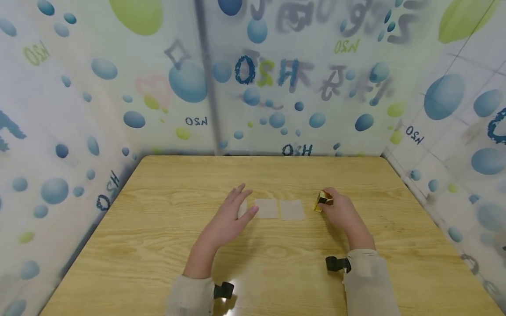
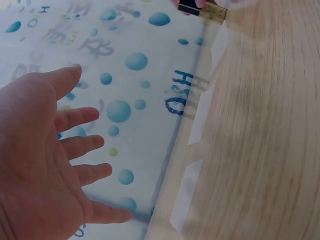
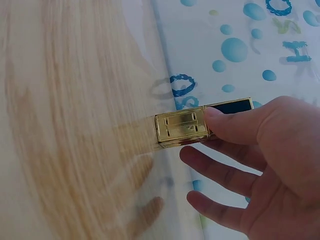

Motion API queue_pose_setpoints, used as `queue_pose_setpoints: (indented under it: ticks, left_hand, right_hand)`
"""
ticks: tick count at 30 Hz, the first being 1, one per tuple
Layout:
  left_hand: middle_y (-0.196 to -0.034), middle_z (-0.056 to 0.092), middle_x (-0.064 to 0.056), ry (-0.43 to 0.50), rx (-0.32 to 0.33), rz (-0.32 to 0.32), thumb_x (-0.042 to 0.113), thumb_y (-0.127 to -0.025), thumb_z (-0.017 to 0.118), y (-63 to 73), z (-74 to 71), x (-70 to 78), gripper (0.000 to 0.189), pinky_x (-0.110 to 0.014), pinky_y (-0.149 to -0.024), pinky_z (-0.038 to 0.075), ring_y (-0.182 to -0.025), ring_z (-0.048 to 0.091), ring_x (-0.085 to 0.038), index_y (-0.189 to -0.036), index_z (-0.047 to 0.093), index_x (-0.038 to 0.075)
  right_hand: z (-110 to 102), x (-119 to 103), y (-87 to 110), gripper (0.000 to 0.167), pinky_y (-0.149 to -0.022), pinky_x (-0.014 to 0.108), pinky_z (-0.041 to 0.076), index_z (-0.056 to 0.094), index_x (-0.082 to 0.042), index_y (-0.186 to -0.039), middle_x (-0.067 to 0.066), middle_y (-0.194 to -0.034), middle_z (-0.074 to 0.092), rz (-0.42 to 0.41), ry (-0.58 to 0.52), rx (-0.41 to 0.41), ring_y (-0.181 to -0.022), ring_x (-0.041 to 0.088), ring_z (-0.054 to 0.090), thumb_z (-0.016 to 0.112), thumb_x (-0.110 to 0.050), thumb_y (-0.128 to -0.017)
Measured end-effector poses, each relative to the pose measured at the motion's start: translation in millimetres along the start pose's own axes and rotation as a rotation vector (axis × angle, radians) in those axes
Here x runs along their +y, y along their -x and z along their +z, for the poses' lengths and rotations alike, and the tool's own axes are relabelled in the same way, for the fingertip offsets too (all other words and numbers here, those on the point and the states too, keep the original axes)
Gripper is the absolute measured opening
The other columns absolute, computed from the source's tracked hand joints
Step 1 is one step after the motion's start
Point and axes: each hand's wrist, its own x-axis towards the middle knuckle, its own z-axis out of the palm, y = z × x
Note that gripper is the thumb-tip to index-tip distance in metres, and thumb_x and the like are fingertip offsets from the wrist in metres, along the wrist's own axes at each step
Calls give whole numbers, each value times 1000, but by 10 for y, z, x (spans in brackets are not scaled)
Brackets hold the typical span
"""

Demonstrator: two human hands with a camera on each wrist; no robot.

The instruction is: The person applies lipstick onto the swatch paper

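Note:
A gold lipstick tube (image 1: 318, 205) with a black upper part stands upright at the right of a row of white paper squares, its gold end at the table. My right hand (image 1: 341, 214) pinches it near the top between thumb and fingers. In the right wrist view, the lipstick's gold side (image 3: 181, 126) faces the camera, and the lower fingers stay off it. My left hand (image 1: 227, 221) is held with spread fingers over the leftmost square (image 1: 242, 209), partly hiding it. The left wrist view shows that palm (image 2: 35, 160) bare. The middle square (image 1: 266, 208) and right square (image 1: 292, 210) lie flat.
The wooden table (image 1: 276, 272) is glossy and reflects light. Its back edge meets a patterned wall (image 1: 253, 123) with blue bubbles, and similar walls flank both sides. Black cameras (image 1: 224, 290) are strapped at both wrists over pale sleeves.

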Motion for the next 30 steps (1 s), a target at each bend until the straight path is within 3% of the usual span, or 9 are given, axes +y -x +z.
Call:
queue_pose_setpoints:
  ticks: [6, 11, 18, 25, 30]
  left_hand:
    - [-180, 17, -10, 13, 7, 1, 44, -111, 56, 7, 9, 18, 68, -65, -132, 18, -168, 10, -39, -166, 35, 11]
    - [-180, 16, -12, 23, -9, 14, 41, -111, 57, 1, 45, 6, 70, -64, -133, 17, -168, 10, -39, -167, 31, 9]
    - [-180, 18, -12, 34, -9, 17, 39, -110, 59, 15, 85, 28, 69, -64, -133, 18, -168, 11, -38, -167, 33, 10]
    - [-179, 19, -11, 45, -14, 27, 38, -110, 60, 23, 134, 68, 68, -63, -132, 21, -167, 13, -37, -167, 33, 12]
    - [-179, 19, -12, 54, -18, 37, 37, -110, 60, 25, 154, 69, 68, -63, -132, 22, -167, 15, -37, -167, 34, 11]
  right_hand:
    - [-50, -10, 34, 54, -100, 58, 56, 43, 0, -157, 31, -144, 58, 3, 2, 3, -132, 49, 59, 61, -17, -110]
    - [-105, -64, 86, 53, -91, 53, 57, 44, -7, -160, 29, -136, 63, -46, -11, 34, -130, 50, 60, 60, -17, -110]
    - [-135, -183, 134, 53, -101, 64, 54, 49, -16, -159, 22, -134, 67, -108, -17, 70, -132, 46, 60, 64, -18, -108]
    - [-165, -427, 182, 54, -110, 63, 52, 49, -7, -155, 20, -130, 69, -102, -60, 71, -127, 42, 65, 66, -24, -108]
    - [-159, -548, 204, 54, -107, 61, 54, 51, -3, -151, 19, -131, 71, -85, -77, 67, -126, 42, 66, 69, -27, -106]
